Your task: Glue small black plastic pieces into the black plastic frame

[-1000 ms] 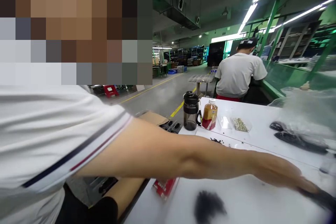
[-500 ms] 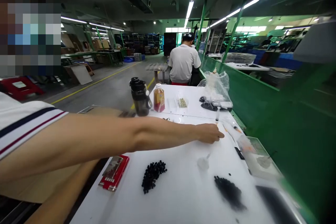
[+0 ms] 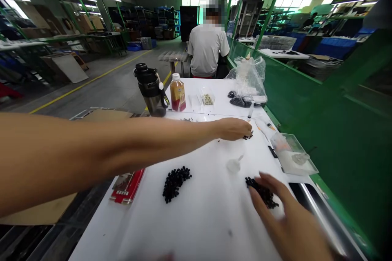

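My left hand (image 3: 233, 129) reaches across the white table (image 3: 199, 228) with its fingers curled down. A small scatter of black granules (image 3: 247, 135) lies at its fingertips, and the palm hides whatever is beneath. My right hand (image 3: 275, 208) is at the lower right, fingers spread, its tips at the edge of a pile of black granules (image 3: 261, 192). Nearer the middle lies a separate heap of black granules (image 3: 175, 184), touched by neither hand.
A black tumbler (image 3: 150, 89), a juice bottle (image 3: 177, 93), a plastic bag (image 3: 249, 77), a clear tray (image 3: 292, 155) and a red package (image 3: 127, 186) stand on or beside the table. A green partition (image 3: 306, 89) runs along the right; a co-worker (image 3: 206, 49) sits beyond.
My right hand has come into view over the lower pile. My left hand has shifted toward the far end of the table, and the whole view has swung slightly.
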Available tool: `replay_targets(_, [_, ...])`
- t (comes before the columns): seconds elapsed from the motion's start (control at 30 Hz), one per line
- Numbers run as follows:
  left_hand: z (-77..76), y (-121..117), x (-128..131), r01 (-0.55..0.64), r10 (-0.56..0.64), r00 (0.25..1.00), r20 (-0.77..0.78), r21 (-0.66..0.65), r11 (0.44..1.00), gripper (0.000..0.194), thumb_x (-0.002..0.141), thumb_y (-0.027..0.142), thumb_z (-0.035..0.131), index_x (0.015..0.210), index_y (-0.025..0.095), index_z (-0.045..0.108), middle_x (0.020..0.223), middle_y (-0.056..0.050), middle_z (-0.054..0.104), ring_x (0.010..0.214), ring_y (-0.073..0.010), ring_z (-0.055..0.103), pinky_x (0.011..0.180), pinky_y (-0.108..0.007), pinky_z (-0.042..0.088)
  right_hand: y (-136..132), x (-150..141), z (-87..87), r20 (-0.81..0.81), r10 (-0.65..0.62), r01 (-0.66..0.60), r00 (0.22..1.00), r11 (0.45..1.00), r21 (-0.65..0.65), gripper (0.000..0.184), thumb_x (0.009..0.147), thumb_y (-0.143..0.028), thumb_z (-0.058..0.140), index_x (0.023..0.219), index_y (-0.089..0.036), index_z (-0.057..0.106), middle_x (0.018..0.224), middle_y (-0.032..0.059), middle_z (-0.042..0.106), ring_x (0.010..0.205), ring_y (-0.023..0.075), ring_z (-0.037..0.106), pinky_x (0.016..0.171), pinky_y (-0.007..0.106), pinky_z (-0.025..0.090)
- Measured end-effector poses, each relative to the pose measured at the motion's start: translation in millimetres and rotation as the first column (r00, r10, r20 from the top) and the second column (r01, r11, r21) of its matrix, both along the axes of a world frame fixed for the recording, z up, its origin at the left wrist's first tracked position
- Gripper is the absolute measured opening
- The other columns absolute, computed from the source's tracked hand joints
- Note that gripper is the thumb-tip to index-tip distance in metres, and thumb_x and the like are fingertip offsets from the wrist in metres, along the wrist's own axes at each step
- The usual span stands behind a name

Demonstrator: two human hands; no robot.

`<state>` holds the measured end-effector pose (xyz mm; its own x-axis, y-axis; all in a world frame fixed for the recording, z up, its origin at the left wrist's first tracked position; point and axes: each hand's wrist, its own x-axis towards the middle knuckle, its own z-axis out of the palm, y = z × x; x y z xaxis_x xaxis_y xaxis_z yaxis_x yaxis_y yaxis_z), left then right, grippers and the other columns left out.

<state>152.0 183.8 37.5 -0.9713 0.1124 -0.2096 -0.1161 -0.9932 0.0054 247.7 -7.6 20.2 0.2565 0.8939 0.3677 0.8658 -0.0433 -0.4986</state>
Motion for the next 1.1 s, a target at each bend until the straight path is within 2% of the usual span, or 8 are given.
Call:
replay_targets(0.03, [-1.7,-14.6,-7.5,0.027,-0.031,0.993,-0.113,-0.037,0.999,0.038,0.083,0.036,0.036,0.08,0.031,0.074,0.159,0.02,0.03,0.154,-0.0116,-0.008,0.093,-0.037,0.052,18.2,-2.6,0.4,-0.062,0.031,-0.031,0.998,0.999,-0.01,0.052,0.093,-0.059,0.063,0.13,-0.022,0.061,0.116,0.0067,0.075,0.061,0.0202,0.068,0.046,0.031,0.053])
replay_targets(0.17, [-11.6,-77.9,-51.0,0.04,-0.184,0.784,-0.592,-0.248,0.968,0.054,0.083,0.054,0.037,0.035,0.038,0.054,0.108,0.021,0.065,0.151,-0.0344,-0.008,0.056,-0.021,0.053,67.3,-18.5,2.1,-0.289,0.093,-0.109,0.953,0.993,-0.042,0.046,0.089,-0.054,0.061,0.121,-0.021,0.066,0.12,0.0076,0.073,0.061,0.0205,0.066,0.059,0.035,0.055])
replay_targets(0.2, [-14.2,-92.0,-63.6,-0.065,-0.449,0.304,-0.84,-0.488,0.87,0.053,0.086,0.054,0.034,0.044,0.039,0.062,0.117,0.026,0.061,0.15,-0.0328,-0.013,0.06,-0.022,0.056,70.5,-21.9,1.9,-0.323,0.091,-0.11,0.942,0.993,-0.041,0.042,0.089,-0.053,0.059,0.116,-0.022,0.068,0.118,0.0068,0.074,0.066,0.0214,0.067,0.063,0.035,0.055])
replay_targets(0.3, [-19.0,-123.5,-95.7,-0.218,-0.62,-0.076,-0.781,-0.594,0.775,0.037,0.089,0.049,0.045,0.069,0.038,0.075,0.124,0.016,0.069,0.151,-0.0329,0.01,0.062,-0.026,0.06,59.6,-26.9,1.5,-0.386,0.041,-0.048,0.922,0.999,-0.01,0.045,0.096,-0.057,0.053,0.124,-0.024,0.066,0.11,0.0055,0.075,0.08,0.0222,0.071,0.071,0.034,0.057])
replay_targets(0.37, [-19.1,-136.3,-110.0,-0.272,-0.678,-0.188,-0.71,-0.626,0.731,0.028,0.091,0.042,0.052,0.09,0.037,0.079,0.13,0.009,0.069,0.147,-0.0324,0.027,0.068,-0.029,0.062,41.3,-26.0,1.7,-0.5,-0.041,0.041,0.865,0.999,-0.012,0.054,0.097,-0.063,0.052,0.134,-0.024,0.062,0.095,0.0041,0.075,0.069,0.0186,0.068,0.065,0.031,0.057])
replay_targets(0.6, [-17.5,-159.6,-145.1,-0.538,-0.729,-0.665,-0.161,-0.575,0.617,0.061,0.095,0.013,0.055,0.153,0.027,0.045,0.153,-0.005,0.053,0.137,-0.0267,0.051,0.104,-0.043,0.059,-7.4,-13.6,-3.5,-0.818,-0.408,0.38,0.405,0.889,-0.255,0.058,0.063,-0.069,0.087,0.091,-0.021,0.07,0.084,0.0026,0.064,0.069,0.0152,0.057,0.048,0.02,0.051])
replay_targets(0.8, [-28.7,-157.3,-142.4,-0.569,-0.688,-0.714,-0.128,-0.466,0.678,0.055,0.102,0.02,0.053,0.155,0.018,0.037,0.147,-0.013,0.054,0.133,-0.0293,0.05,0.109,-0.052,0.056,0.6,-29.3,-1.8,-0.984,-0.145,0.248,0.108,0.962,-0.114,0.055,0.069,-0.043,0.091,0.069,-0.02,0.041,0.063,-0.0059,0.04,0.057,0.0092,0.045,0.048,0.017,0.044])
replay_targets(1.1, [-33.3,-156.4,-140.5,-0.482,-0.714,-0.659,-0.237,-0.597,0.642,0.051,0.102,0.014,0.054,0.152,0.015,0.042,0.146,-0.008,0.057,0.135,-0.0199,0.05,0.116,-0.035,0.049,-6.1,-30.5,-22.9,-0.891,-0.263,0.324,0.371,0.935,-0.141,0.043,0.072,-0.049,0.089,0.074,-0.02,0.058,0.061,-0.002,0.05,0.051,0.0138,0.051,0.038,0.023,0.032])
